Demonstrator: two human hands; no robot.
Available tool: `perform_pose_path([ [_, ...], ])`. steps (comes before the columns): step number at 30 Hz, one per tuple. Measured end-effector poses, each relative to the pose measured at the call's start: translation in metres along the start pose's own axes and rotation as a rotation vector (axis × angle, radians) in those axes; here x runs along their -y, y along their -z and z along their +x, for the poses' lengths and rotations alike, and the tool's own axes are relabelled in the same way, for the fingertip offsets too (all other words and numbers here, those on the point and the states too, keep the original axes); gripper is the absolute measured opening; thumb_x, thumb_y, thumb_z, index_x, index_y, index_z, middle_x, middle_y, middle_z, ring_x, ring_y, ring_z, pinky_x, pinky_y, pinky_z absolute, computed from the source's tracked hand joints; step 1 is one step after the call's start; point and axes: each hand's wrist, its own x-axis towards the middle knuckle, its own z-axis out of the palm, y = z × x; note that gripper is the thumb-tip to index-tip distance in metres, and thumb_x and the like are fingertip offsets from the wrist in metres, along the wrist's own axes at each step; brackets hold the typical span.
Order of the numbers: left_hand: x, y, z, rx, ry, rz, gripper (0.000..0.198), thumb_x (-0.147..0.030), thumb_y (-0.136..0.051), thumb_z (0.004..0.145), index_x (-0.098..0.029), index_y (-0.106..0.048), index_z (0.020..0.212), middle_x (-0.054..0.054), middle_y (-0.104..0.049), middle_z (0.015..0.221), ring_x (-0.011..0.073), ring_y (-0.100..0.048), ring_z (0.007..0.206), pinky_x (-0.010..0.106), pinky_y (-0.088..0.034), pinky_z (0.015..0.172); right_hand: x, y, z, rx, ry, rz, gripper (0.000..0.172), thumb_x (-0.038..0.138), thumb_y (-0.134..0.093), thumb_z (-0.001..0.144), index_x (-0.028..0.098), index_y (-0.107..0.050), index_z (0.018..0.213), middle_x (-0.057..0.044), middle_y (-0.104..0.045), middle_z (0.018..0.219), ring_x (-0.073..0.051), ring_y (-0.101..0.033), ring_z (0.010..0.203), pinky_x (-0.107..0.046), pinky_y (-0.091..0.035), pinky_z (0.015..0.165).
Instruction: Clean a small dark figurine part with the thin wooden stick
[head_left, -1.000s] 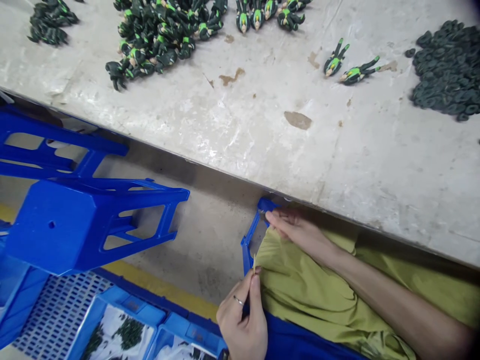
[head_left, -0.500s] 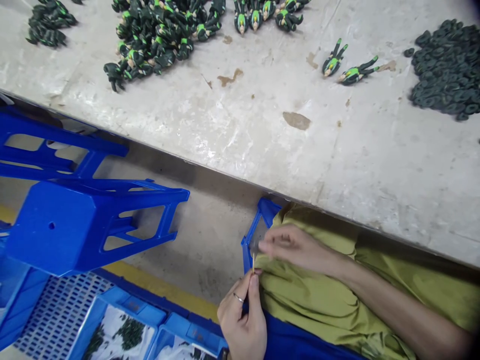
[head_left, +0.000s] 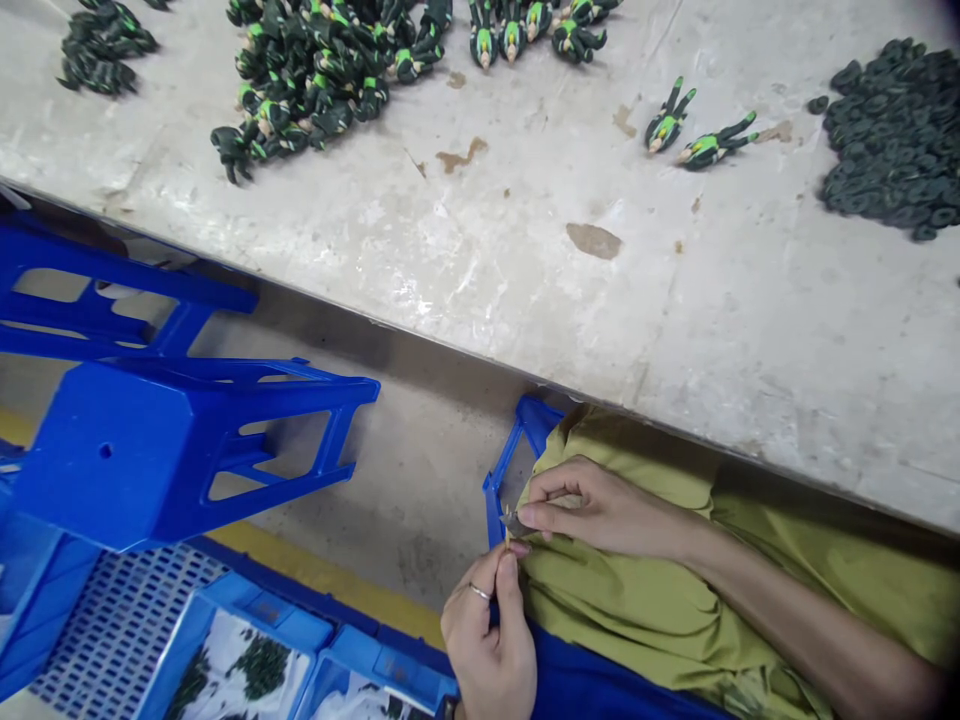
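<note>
My left hand (head_left: 491, 630), with a ring on one finger, pinches a thin pale stick (head_left: 508, 538) upright between thumb and fingertips. A small reddish-brown bit shows beside those fingertips. From the right, my right hand (head_left: 581, 505) comes in with thumb and finger closed on a small dark grey piece (head_left: 514, 523), which is at the stick's upper end. Its exact shape is too small to tell. Both hands are above the olive cloth (head_left: 622, 610) over the lap, below the table's edge.
On the pale table (head_left: 487, 250) lie a heap of green-and-black figures (head_left: 315, 90), two separate figures (head_left: 667, 120) and a pile of dark rings (head_left: 892, 140). Blue stools (head_left: 112, 450) stand at left. Blue trays (head_left: 247, 600) with dark green pieces sit at the bottom left.
My right hand, blurred and slightly above the stick before, has come down to the stick's tip with the grey piece. My left hand has shifted slightly right and still holds the stick.
</note>
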Motion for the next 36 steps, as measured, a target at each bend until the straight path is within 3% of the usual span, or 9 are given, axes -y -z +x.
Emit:
perform_pose_path([
  [3,-0.002,0.001,0.001,0.005,0.02,0.008,0.024,-0.025,-0.057,0.1,-0.022,-0.079,0.091,0.004,-0.083,0.08,0.0177,-0.08,0.075,0.024,-0.061,0.072,-0.007,0.001,0.001,-0.033,-0.008,0.01,0.045,0.053,-0.065,0.101,0.013,-0.065,0.079,0.002,-0.06,0.073,-0.012,-0.058,0.068,-0.027,-0.051,0.069],
  [8,-0.002,0.004,0.0,0.01,0.033,0.018,0.028,-0.029,-0.057,0.1,-0.021,-0.079,0.087,0.005,-0.08,0.071,0.0198,-0.079,0.072,0.026,-0.062,0.071,-0.011,0.001,0.001,-0.316,-0.077,0.062,0.041,0.053,-0.053,0.107,0.014,-0.065,0.1,-0.003,-0.066,0.091,-0.014,-0.064,0.078,-0.03,-0.057,0.075],
  [13,0.001,0.004,0.002,0.053,0.057,0.002,0.03,-0.033,-0.055,0.101,-0.021,-0.079,0.089,0.005,-0.078,0.068,0.0192,-0.077,0.066,0.025,-0.06,0.065,0.0,-0.004,-0.002,-0.09,0.016,0.048,0.044,0.051,-0.068,0.099,0.013,-0.065,0.079,0.001,-0.062,0.076,-0.012,-0.059,0.072,-0.026,-0.05,0.07],
  [17,0.002,0.005,0.002,0.067,0.087,-0.015,0.032,-0.037,-0.054,0.101,-0.021,-0.079,0.09,0.003,-0.075,0.063,0.0181,-0.073,0.06,0.024,-0.056,0.059,0.004,-0.004,-0.003,-0.049,0.01,0.004,0.047,0.054,-0.068,0.099,0.013,-0.065,0.075,0.003,-0.057,0.07,-0.01,-0.05,0.064,-0.023,-0.037,0.06],
  [22,0.0,0.005,0.002,0.087,0.16,-0.049,0.035,-0.043,-0.053,0.101,-0.021,-0.077,0.087,0.001,-0.068,0.057,0.0169,-0.066,0.053,0.025,-0.051,0.054,0.0,-0.001,0.0,-0.015,0.023,-0.016,0.048,0.054,-0.063,0.102,0.013,-0.065,0.078,0.002,-0.06,0.072,-0.011,-0.055,0.066,-0.024,-0.046,0.064],
  [26,-0.001,0.003,0.007,0.099,0.247,-0.08,0.04,-0.047,-0.053,0.101,-0.019,-0.074,0.082,-0.002,-0.06,0.054,0.0138,-0.055,0.049,0.024,-0.046,0.055,-0.006,-0.003,0.003,-0.097,-0.006,-0.013,0.045,0.052,-0.062,0.103,0.013,-0.065,0.081,0.001,-0.062,0.075,-0.013,-0.063,0.072,-0.029,-0.056,0.074],
  [29,-0.001,0.001,0.008,0.107,0.317,-0.11,0.042,-0.051,-0.054,0.1,-0.018,-0.073,0.082,-0.006,-0.047,0.049,0.0116,-0.043,0.047,0.024,-0.04,0.053,-0.014,-0.005,0.005,-0.254,-0.045,-0.004,0.034,0.046,-0.063,0.104,0.013,-0.068,0.103,-0.004,-0.07,0.098,-0.017,-0.069,0.09,-0.036,-0.06,0.085],
  [31,-0.002,0.0,0.006,0.112,0.367,-0.139,0.045,-0.055,-0.054,0.099,-0.018,-0.071,0.082,-0.008,-0.038,0.049,0.0103,-0.035,0.046,0.024,-0.033,0.052,-0.018,-0.004,0.006,-0.312,-0.071,0.011,0.04,0.049,-0.06,0.104,0.011,-0.069,0.115,-0.007,-0.069,0.111,-0.018,-0.069,0.093,-0.035,-0.062,0.085],
  [36,-0.004,-0.001,0.001,0.13,0.457,-0.228,0.053,-0.064,-0.051,0.098,-0.016,-0.067,0.084,-0.011,-0.028,0.051,0.0074,-0.024,0.047,0.024,-0.022,0.051,-0.01,-0.004,0.003,-0.174,-0.043,0.039,0.034,0.045,-0.063,0.104,0.012,-0.068,0.102,-0.003,-0.069,0.095,-0.016,-0.068,0.085,-0.033,-0.06,0.081],
])
